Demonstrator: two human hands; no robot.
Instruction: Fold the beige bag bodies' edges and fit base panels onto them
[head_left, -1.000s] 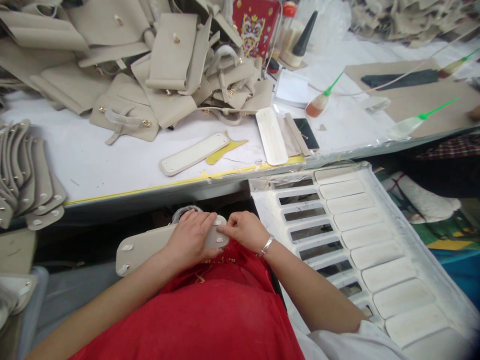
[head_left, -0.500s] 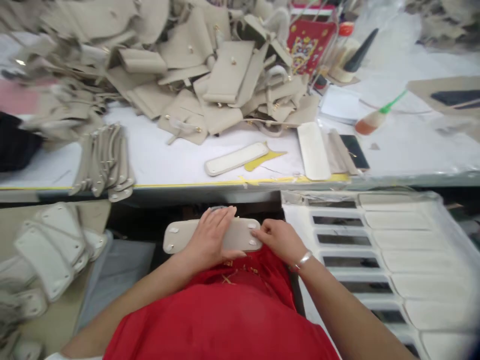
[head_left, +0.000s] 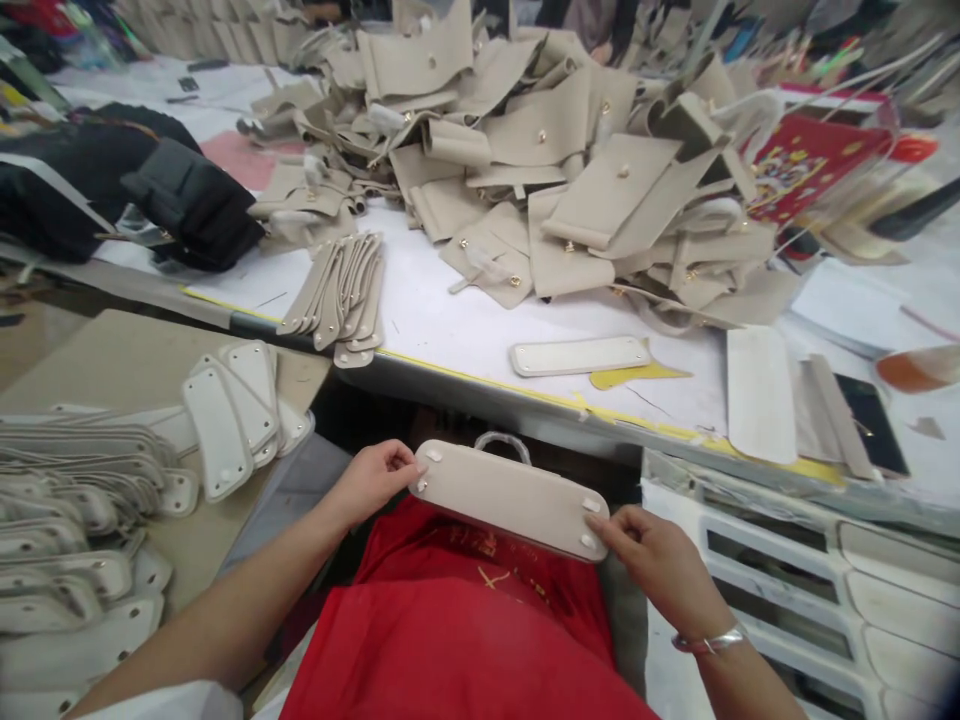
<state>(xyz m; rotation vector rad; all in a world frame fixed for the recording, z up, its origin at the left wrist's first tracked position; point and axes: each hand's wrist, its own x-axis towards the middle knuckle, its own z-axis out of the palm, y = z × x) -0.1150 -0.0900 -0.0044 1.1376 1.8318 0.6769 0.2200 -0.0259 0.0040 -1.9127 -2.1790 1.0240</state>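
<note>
A long beige bag-base panel (head_left: 510,497) with rounded ends and white tabs at its corners is held over my red apron, below the table edge. My left hand (head_left: 373,479) pinches its left end, fingers curled round it. At the right end my right hand (head_left: 654,560), a silver bangle on the wrist, grips the corner. A grey handle loop (head_left: 501,442) shows just behind the panel.
Stacked white panels (head_left: 225,420) lie on a board at my left. On the white table (head_left: 450,310) are a fanned row of beige strips (head_left: 341,290), a heap of beige bag parts (head_left: 570,170), a white panel (head_left: 579,355) and a phone (head_left: 870,422). A white slotted rack (head_left: 787,560) stands at the right.
The view has swung left. My left hand slid from the panel's middle to its left end, and my right hand now grips the right end. The panel is turned and lifted slightly.
</note>
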